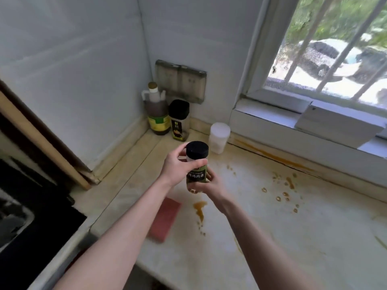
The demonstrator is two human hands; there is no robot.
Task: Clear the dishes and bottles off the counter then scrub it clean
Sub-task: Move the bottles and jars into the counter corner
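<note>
Over the stained pale stone surface (pixel 293 227), your left hand (pixel 178 166) grips a clear, black-lidded, green-labelled jar (pixel 196 177) just under its lid, your right hand (pixel 210 185) curled round its base, near an orange sauce spill (pixel 200 208).

A single view comes from a wide-angle camera worn on the person's head. It faces forward and down over the counter (pixel 293 237) toward the wall corner (pixel 144 59), with the window (pixel 335 49) at upper right. Both forearms enter from the bottom edge, close to the lens.
</note>
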